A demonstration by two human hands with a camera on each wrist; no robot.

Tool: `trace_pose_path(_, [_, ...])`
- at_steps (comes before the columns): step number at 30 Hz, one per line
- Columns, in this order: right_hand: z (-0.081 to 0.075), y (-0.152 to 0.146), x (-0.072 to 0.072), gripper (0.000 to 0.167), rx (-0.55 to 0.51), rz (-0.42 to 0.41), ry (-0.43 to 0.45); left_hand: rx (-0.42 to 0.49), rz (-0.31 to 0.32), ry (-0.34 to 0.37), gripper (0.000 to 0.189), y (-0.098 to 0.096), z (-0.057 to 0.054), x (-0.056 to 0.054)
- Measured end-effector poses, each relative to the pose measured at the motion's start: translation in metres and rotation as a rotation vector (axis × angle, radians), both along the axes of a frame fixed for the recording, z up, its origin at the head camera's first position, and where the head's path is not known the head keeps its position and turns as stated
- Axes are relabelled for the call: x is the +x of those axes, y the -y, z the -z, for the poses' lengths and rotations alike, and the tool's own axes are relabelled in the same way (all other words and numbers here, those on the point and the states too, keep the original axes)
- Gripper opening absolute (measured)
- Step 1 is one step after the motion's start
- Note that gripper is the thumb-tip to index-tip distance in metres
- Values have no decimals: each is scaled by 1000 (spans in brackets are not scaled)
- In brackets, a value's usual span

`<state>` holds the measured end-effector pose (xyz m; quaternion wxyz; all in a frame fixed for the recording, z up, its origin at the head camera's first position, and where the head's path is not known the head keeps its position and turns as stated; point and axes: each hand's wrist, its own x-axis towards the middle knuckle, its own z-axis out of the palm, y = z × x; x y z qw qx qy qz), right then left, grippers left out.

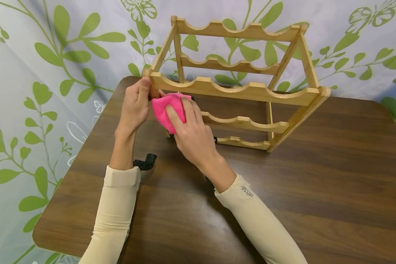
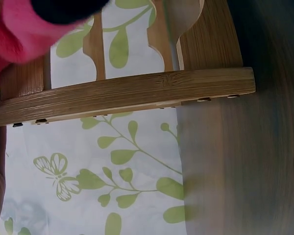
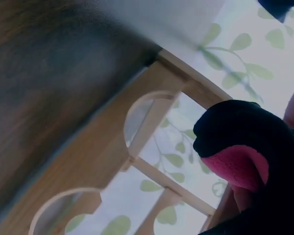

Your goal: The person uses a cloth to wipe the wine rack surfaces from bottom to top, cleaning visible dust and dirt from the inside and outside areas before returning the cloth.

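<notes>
A wooden rack (image 1: pixel 204 86) with scalloped rails stands on the table. My left hand (image 1: pixel 134 106) grips its near left corner, thumb up at the top of the post. Bunched under the fingers of my right hand (image 1: pixel 194 139) is a pink cloth (image 1: pixel 165 114), held against the left upright just below the upper front rail. The left wrist view has the cloth (image 2: pixel 32 32) at its upper left, beside a long wooden bar (image 2: pixel 137 89) of the rack. In the right wrist view, a dark shape covers much of the cloth (image 3: pixel 235 165); the scalloped rail (image 3: pixel 105 142) runs alongside.
The brown wood-grain table (image 1: pixel 316 183) extends to the right and toward me. Behind it hangs a pale backdrop (image 1: pixel 95 84) with green leaves and butterflies. A black piece (image 1: pixel 146 162) juts out beside my left wrist.
</notes>
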<state>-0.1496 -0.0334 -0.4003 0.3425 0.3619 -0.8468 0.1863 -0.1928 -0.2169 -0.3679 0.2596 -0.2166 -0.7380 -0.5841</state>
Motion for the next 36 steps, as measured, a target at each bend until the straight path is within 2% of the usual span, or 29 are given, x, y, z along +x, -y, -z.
trace_pose_path(5, [6,6,-5,56,23,68,16,0,-7,12,67,-1,0,-1])
trace_pose_path(9, [9,9,-7,70,51,108,42,-7,-40,24,63,0,0,-1])
trace_pose_path(12, [10,14,-9,73,71,140,40,-21,-74,26,60,1,1,-1])
trace_pose_path(17, [14,21,-13,55,50,213,-38,-51,-117,17,61,3,2,0])
trace_pose_path(21, [15,25,-14,43,38,250,-88,-38,-118,12,64,4,1,1])
trace_pose_path(27, [14,24,-13,38,59,283,-109,-4,-84,4,66,2,0,1])
trace_pose_path(31, [14,23,-12,31,29,286,-133,4,-98,1,64,2,0,2])
trace_pose_path(36, [14,20,-10,26,-12,288,-178,3,-86,-6,61,1,-1,3])
